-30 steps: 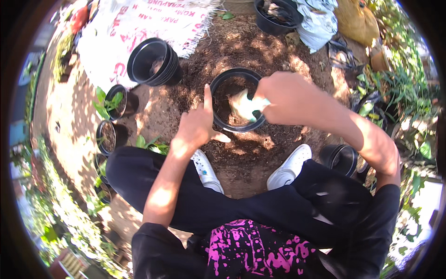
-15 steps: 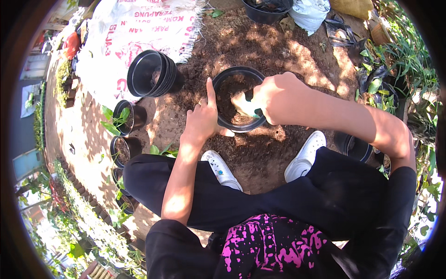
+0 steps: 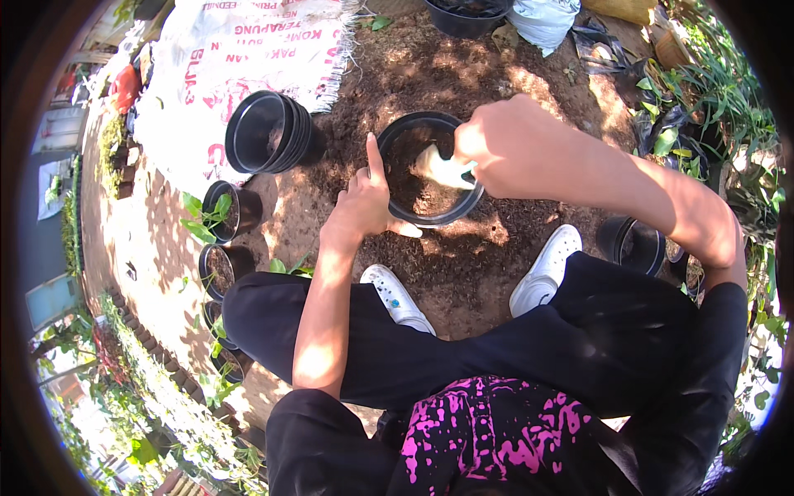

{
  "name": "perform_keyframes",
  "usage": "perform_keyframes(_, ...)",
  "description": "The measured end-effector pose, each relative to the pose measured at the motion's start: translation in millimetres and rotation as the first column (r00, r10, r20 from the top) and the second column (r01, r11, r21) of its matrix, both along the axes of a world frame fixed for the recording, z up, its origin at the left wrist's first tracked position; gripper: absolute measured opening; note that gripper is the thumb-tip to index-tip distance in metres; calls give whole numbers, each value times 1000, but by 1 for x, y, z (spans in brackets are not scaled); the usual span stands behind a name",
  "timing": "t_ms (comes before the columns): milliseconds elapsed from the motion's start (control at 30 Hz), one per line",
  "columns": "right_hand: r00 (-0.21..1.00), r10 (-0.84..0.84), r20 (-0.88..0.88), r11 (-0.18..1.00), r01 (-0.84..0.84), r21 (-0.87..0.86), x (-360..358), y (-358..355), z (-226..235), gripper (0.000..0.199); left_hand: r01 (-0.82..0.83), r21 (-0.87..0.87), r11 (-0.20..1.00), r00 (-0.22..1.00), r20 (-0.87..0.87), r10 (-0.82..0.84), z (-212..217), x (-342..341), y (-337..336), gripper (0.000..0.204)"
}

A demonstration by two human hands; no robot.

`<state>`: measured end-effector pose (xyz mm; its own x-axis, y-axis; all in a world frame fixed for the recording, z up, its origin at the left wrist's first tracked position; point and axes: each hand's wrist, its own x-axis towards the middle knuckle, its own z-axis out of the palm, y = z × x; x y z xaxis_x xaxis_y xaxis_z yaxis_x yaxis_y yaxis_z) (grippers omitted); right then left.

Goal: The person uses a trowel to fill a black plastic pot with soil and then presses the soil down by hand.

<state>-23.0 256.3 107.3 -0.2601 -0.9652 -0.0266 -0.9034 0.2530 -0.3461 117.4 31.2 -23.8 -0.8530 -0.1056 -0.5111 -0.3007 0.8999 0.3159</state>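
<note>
A round black plastic pot (image 3: pixel 430 221) with dark soil (image 3: pixel 409 169) inside stands on the ground in front of my feet. My left hand (image 3: pixel 364 202) lies along the pot's left side, thumb and index finger spread wide at its rim and the other fingers partly bent. Closed around a pale scoop (image 3: pixel 440 169), my right hand (image 3: pixel 517 153) is over the pot's right rim. The scoop's broad end is inside the pot by the soil; my fist hides its handle.
Nested black pots (image 3: pixel 269 132) lie at the left beside a printed white sack (image 3: pixel 240 58). Potted seedlings (image 3: pixel 231 207) line the left. Another black pot (image 3: pixel 633 244) is by my right knee. A black basin (image 3: pixel 467 16) and a white bag (image 3: pixel 546 23) are at the far side.
My right hand has shifted a little right and away from me, swinging the scoop toward the pot's right side. My left hand stays at the rim.
</note>
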Motion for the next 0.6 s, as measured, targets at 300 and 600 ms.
perform_keyframes(300,983,-75,170,993,57,106,-3,2,-15,17,19,13,1000,999,-33,-18,-2,-1,1,180)
perform_keyframes(600,1000,-12,27,984,7,177,13,-1,-15,9,-40,47,998,977,209,30,22,-13,3,172)
